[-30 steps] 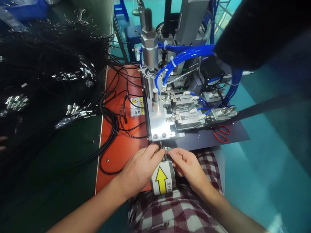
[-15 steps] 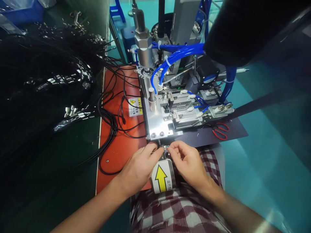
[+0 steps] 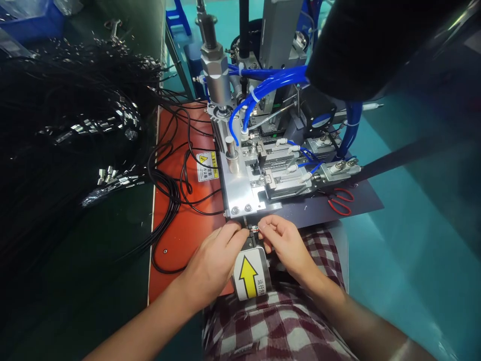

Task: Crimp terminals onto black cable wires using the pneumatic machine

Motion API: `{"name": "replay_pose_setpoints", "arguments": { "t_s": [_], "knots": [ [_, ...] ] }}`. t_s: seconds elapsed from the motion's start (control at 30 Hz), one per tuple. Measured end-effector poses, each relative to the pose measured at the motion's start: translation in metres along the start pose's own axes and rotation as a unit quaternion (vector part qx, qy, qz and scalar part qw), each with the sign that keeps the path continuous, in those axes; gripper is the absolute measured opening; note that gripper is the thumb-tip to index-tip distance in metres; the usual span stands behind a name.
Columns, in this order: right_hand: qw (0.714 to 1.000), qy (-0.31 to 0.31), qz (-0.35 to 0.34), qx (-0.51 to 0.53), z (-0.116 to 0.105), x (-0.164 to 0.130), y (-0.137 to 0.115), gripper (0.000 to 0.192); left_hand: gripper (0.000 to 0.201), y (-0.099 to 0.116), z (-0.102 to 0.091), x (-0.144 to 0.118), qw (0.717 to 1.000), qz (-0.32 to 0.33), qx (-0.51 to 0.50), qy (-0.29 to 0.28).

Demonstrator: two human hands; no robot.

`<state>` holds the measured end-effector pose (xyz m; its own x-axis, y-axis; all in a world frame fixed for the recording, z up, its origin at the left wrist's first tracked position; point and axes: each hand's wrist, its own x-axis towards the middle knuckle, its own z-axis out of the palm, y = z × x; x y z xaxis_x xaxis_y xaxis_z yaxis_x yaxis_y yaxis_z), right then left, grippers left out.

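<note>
My left hand point(image 3: 216, 258) and my right hand point(image 3: 283, 243) meet at the front edge of a pneumatic machine point(image 3: 263, 170). Between their fingertips they pinch a small cable end with thin coloured wires point(image 3: 254, 230). Just below the fingers sits a round part with a yellow arrow label point(image 3: 251, 277). A black cable point(image 3: 171, 200) loops over the orange mat point(image 3: 180, 230) toward my left hand.
A big heap of black cables with metal ends point(image 3: 75, 130) fills the left side. Red-handled scissors point(image 3: 340, 200) lie on a dark sheet right of the machine. Blue air hoses point(image 3: 263, 87) arch above the machine. A dark blurred object point(image 3: 376, 40) hangs top right.
Both hands have moved slightly up toward the machine's front edge and closer together, still pinching the cable end. The camera has shifted a little.
</note>
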<state>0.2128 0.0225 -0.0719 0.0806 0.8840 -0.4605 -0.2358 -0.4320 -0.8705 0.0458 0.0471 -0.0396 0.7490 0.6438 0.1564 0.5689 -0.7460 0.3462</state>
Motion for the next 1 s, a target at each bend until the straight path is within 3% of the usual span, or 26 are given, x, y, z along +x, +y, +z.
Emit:
{"name": "replay_pose_setpoints", "arguments": {
  "t_s": [0.13, 0.3, 0.47, 0.6, 0.87, 1.0],
  "knots": [
    [0.999, -0.020, 0.034, 0.031, -0.001, 0.002, 0.004, 0.029, 0.031, 0.009, -0.004, -0.003, 0.993, -0.021, 0.118, -0.015],
    [0.999, -0.032, 0.020, 0.030, -0.002, -0.001, 0.004, 0.032, 0.039, 0.011, 0.003, -0.010, 0.992, -0.058, 0.084, -0.072],
    [1.000, -0.019, -0.003, 0.013, 0.000, -0.001, 0.007, 0.033, 0.033, 0.006, 0.007, -0.009, 0.997, -0.060, 0.028, -0.034],
    [1.000, -0.018, 0.000, 0.013, 0.000, 0.001, 0.010, 0.031, 0.033, 0.004, 0.006, -0.008, 0.997, -0.063, 0.010, -0.034],
    [0.987, -0.067, 0.104, 0.101, -0.003, 0.003, 0.002, 0.036, 0.032, 0.011, 0.008, -0.009, 0.997, -0.059, 0.036, -0.017],
    [0.989, -0.070, 0.092, 0.094, 0.000, -0.001, -0.001, 0.038, 0.031, 0.011, 0.009, -0.008, 0.998, -0.060, 0.016, 0.011]
  ]
}}
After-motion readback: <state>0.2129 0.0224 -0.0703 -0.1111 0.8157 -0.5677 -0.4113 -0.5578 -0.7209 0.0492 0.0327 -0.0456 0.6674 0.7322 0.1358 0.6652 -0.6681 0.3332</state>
